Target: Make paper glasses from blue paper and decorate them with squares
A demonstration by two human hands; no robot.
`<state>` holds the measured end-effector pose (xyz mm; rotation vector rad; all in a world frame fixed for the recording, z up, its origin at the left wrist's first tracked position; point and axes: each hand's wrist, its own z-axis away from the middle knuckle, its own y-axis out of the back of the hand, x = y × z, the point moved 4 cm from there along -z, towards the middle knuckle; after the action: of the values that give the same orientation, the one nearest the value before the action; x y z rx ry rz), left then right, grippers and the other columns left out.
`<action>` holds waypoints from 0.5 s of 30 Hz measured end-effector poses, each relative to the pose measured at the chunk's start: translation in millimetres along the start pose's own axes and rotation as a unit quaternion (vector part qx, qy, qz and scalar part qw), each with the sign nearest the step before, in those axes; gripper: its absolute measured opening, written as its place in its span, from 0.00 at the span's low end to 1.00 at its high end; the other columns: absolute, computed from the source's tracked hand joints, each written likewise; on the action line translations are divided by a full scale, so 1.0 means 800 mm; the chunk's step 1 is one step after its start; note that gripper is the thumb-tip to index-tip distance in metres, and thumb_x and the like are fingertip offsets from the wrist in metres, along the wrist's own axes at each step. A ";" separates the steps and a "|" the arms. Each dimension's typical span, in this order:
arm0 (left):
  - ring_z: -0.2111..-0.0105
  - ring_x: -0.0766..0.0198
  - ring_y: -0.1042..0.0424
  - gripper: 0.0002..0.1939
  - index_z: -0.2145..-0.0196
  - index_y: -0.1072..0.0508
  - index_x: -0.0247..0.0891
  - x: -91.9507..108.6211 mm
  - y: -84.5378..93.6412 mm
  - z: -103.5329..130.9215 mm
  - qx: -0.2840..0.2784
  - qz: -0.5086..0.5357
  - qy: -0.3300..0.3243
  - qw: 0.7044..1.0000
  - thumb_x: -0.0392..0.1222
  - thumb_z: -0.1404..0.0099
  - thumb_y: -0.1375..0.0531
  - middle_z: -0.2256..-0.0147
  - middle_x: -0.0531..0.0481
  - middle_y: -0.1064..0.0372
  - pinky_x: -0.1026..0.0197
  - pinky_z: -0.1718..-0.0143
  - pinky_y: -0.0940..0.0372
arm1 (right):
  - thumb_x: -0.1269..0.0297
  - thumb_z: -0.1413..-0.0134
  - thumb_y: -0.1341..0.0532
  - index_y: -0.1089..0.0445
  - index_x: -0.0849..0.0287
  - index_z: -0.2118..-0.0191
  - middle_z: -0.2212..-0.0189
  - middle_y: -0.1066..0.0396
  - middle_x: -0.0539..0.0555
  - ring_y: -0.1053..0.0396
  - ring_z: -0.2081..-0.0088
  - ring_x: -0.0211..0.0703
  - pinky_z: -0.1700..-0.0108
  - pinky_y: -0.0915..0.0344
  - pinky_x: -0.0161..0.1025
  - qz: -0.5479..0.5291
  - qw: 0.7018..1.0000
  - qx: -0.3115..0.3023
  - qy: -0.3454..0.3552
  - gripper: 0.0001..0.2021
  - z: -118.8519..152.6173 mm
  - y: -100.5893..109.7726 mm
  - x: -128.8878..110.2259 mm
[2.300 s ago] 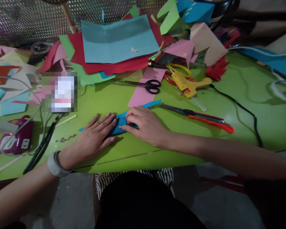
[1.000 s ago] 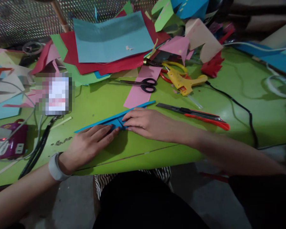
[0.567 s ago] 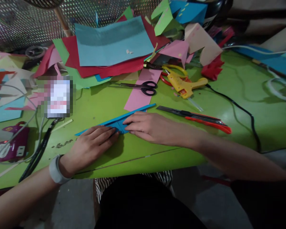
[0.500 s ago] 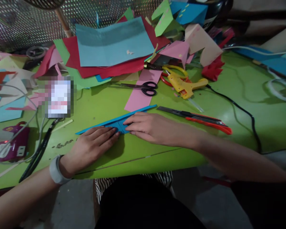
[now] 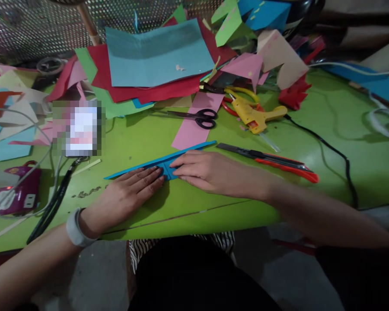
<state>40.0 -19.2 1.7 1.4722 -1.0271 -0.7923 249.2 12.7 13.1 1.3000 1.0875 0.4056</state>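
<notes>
A folded piece of blue paper point(image 5: 166, 166) lies on the green table, its long raised edge slanting up to the right. My left hand point(image 5: 131, 192) rests flat on its left part, fingers stretched out toward the middle. On the right part lies my right hand point(image 5: 210, 172), palm down with its fingers extended over the paper. Both hands hide much of the sheet's near side. Just right of the paper is a box cutter point(image 5: 269, 160) with an orange handle. Beyond it lie black scissors point(image 5: 205, 118) on a strip of pink paper point(image 5: 188, 134).
A yellow glue gun point(image 5: 254, 113) with a black cord lies at the right. Stacked coloured paper point(image 5: 158, 54) and scraps cover the back. At left are a blurred phone point(image 5: 82, 131) with a strap, a purple power adapter point(image 5: 17, 190) and loose cables.
The fingers of my left hand have shifted slightly to the right along the blue paper. My right hand stays on it. The whole view has moved a little.
</notes>
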 end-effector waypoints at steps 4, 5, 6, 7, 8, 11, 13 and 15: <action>0.37 0.50 0.34 0.21 0.36 0.35 0.32 -0.002 0.001 -0.001 0.010 0.000 0.020 1.000 0.35 0.24 0.50 0.37 0.37 0.35 0.46 0.39 0.33 | 0.71 0.33 0.44 0.22 0.61 0.53 0.48 0.23 0.59 0.27 0.46 0.47 0.40 0.32 0.48 -0.004 1.000 -0.003 -0.003 0.13 0.001 0.000 0.000; 0.38 0.51 0.33 0.21 0.36 0.35 0.33 -0.002 0.002 -0.001 0.009 0.003 0.021 1.000 0.35 0.24 0.50 0.37 0.38 0.35 0.46 0.39 0.33 | 0.71 0.33 0.44 0.22 0.61 0.53 0.48 0.23 0.59 0.27 0.46 0.47 0.40 0.32 0.49 -0.003 1.000 -0.003 -0.003 0.13 0.001 0.001 0.000; 0.38 0.52 0.33 0.21 0.36 0.35 0.34 -0.002 0.002 -0.002 0.008 0.008 0.018 1.000 0.34 0.24 0.50 0.37 0.39 0.34 0.47 0.39 0.33 | 0.71 0.33 0.45 0.22 0.61 0.53 0.48 0.23 0.59 0.27 0.47 0.48 0.40 0.32 0.49 -0.002 1.000 -0.001 -0.003 0.13 0.001 0.001 0.000; 0.38 0.54 0.33 0.21 0.36 0.36 0.34 -0.001 0.002 -0.002 0.006 0.014 0.014 1.000 0.34 0.24 0.50 0.37 0.40 0.34 0.48 0.38 0.34 | 0.71 0.32 0.45 0.22 0.62 0.53 0.49 0.23 0.59 0.27 0.47 0.48 0.40 0.32 0.49 -0.001 1.000 0.000 -0.004 0.13 0.001 0.001 0.000; 0.38 0.55 0.33 0.22 0.35 0.36 0.34 -0.001 0.003 -0.002 0.004 0.020 0.009 1.000 0.33 0.24 0.51 0.37 0.40 0.34 0.49 0.37 0.35 | 0.70 0.32 0.45 0.22 0.62 0.53 0.49 0.23 0.60 0.27 0.47 0.48 0.40 0.31 0.49 0.000 1.000 0.001 -0.004 0.14 0.001 0.001 0.000; 0.37 0.56 0.34 0.23 0.34 0.38 0.34 -0.001 0.003 -0.002 0.006 0.030 0.003 1.000 0.32 0.24 0.51 0.37 0.41 0.35 0.50 0.36 0.36 | 0.71 0.32 0.45 0.22 0.62 0.54 0.49 0.23 0.60 0.27 0.47 0.48 0.40 0.32 0.50 0.004 1.000 -0.005 -0.003 0.13 0.001 0.002 -0.002; 0.37 0.55 0.34 0.23 0.34 0.37 0.34 -0.001 0.003 -0.002 0.004 0.029 0.001 1.000 0.32 0.24 0.50 0.37 0.40 0.35 0.49 0.36 0.35 | 0.72 0.33 0.45 0.22 0.63 0.55 0.49 0.24 0.61 0.27 0.47 0.49 0.40 0.32 0.50 0.005 1.000 -0.011 -0.001 0.13 0.001 0.002 -0.003; 0.37 0.54 0.34 0.23 0.35 0.37 0.33 -0.001 0.003 -0.003 0.004 0.026 -0.001 1.000 0.32 0.25 0.50 0.37 0.39 0.35 0.48 0.37 0.34 | 0.73 0.34 0.45 0.22 0.63 0.55 0.48 0.24 0.61 0.27 0.47 0.49 0.40 0.32 0.49 0.005 1.000 -0.014 -0.001 0.13 0.001 0.003 -0.003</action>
<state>41.7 -17.4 4.2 1.4458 -1.0671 -0.7538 249.5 10.8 16.3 1.2816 1.0713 0.4244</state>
